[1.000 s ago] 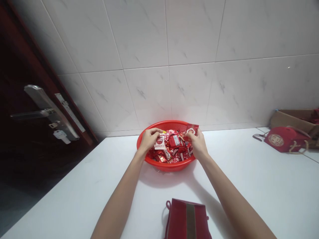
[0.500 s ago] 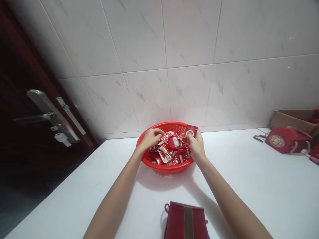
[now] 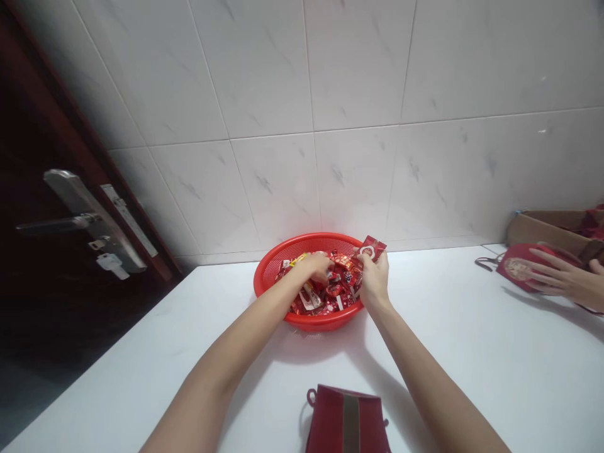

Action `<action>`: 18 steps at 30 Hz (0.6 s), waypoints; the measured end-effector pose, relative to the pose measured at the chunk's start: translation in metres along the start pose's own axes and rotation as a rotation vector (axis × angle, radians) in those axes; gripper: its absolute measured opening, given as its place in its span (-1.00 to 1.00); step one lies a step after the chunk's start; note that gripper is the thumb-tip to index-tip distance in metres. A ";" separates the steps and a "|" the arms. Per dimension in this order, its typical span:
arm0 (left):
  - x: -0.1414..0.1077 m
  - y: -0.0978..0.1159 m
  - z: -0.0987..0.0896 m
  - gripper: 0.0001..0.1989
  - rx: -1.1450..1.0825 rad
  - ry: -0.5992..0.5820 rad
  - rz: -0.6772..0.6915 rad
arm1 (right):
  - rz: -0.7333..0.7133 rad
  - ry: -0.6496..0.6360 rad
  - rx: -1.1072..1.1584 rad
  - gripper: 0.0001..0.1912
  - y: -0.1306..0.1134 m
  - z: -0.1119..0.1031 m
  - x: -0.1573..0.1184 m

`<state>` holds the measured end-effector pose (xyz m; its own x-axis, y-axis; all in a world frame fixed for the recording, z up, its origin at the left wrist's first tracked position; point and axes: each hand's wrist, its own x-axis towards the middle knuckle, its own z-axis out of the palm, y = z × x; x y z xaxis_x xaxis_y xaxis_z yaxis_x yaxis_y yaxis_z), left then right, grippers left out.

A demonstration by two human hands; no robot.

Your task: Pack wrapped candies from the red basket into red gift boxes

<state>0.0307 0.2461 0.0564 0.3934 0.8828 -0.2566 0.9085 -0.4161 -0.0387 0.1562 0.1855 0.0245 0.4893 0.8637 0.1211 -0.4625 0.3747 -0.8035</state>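
Note:
A red plastic basket (image 3: pixel 325 323) stands on the white table, filled with small wrapped candies (image 3: pixel 340 296) in mostly red wrappers. My left hand (image 3: pixel 315 267) reaches into the middle of the candies, fingers curled downward; what lies under the fingertips is hidden. At the basket's right rim, my right hand (image 3: pixel 376 277) pinches a red packet (image 3: pixel 370 249) with a white flower-like print. Close to me, below the basket, a dark red box (image 3: pixel 330 421) with a brown-gold stripe and a small ring on its side is cut off by the frame.
On the right, another person's hand (image 3: pixel 566 282) touches a red gift box (image 3: pixel 512 267) with a gold emblem. Behind it sits a cardboard box (image 3: pixel 542 220) with red things inside. A tiled wall (image 3: pixel 353 182) backs the table; a dark door (image 3: pixel 42 189) stands left.
My left hand has moved right, from the basket's left side into the middle of the candies. My right hand still holds the red packet. Another person's hand has appeared at the right.

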 end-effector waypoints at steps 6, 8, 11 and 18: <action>-0.017 -0.017 -0.010 -0.87 0.002 -0.091 -0.240 | 0.018 0.004 -0.009 -0.78 -0.001 0.000 -0.001; -0.018 -0.019 -0.011 -0.90 -0.004 -0.101 -0.283 | 0.008 -0.005 -0.012 -0.78 -0.001 0.000 -0.001; -0.018 -0.016 -0.010 -0.94 -0.011 -0.082 -0.321 | -0.002 -0.010 -0.011 -0.78 0.000 -0.001 0.000; -0.025 -0.003 -0.011 -0.86 -0.027 0.002 -0.255 | -0.009 -0.026 -0.008 -0.78 0.001 -0.001 0.001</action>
<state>0.0192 0.2278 0.0737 0.1509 0.9591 -0.2396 0.9819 -0.1736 -0.0764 0.1569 0.1864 0.0231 0.4740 0.8687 0.1436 -0.4519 0.3799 -0.8071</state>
